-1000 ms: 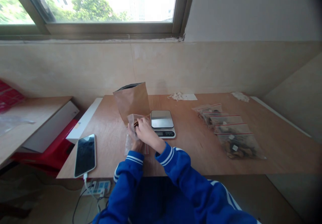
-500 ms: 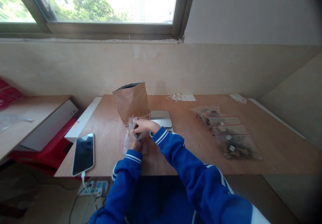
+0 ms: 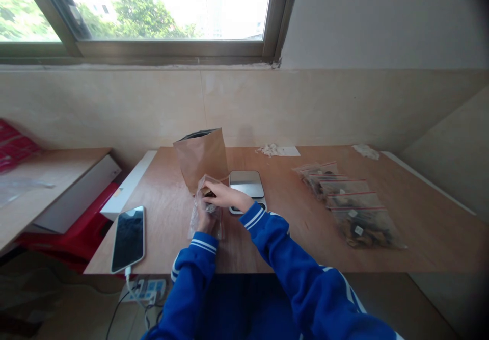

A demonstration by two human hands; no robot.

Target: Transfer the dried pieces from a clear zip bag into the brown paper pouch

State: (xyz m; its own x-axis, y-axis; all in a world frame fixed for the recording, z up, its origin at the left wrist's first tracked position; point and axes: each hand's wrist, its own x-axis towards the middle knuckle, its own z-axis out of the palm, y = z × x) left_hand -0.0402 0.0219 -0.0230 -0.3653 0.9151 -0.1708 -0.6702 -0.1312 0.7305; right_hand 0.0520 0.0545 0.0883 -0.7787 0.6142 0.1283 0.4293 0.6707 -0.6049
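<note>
left hand half behind clear bag, its dark contents indistinct

Things on the wooden table

A phone lies far left of the scale. Filled clear bags lie in a row to its right. A white paper lies behind the scale.

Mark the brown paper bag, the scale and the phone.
paper bag (image 3: 201,157), head view, middle of its brown front face.
scale (image 3: 246,183), head view, bare steel platform behind the right hand.
phone (image 3: 129,237), head view, centre of its dark screen.
</note>
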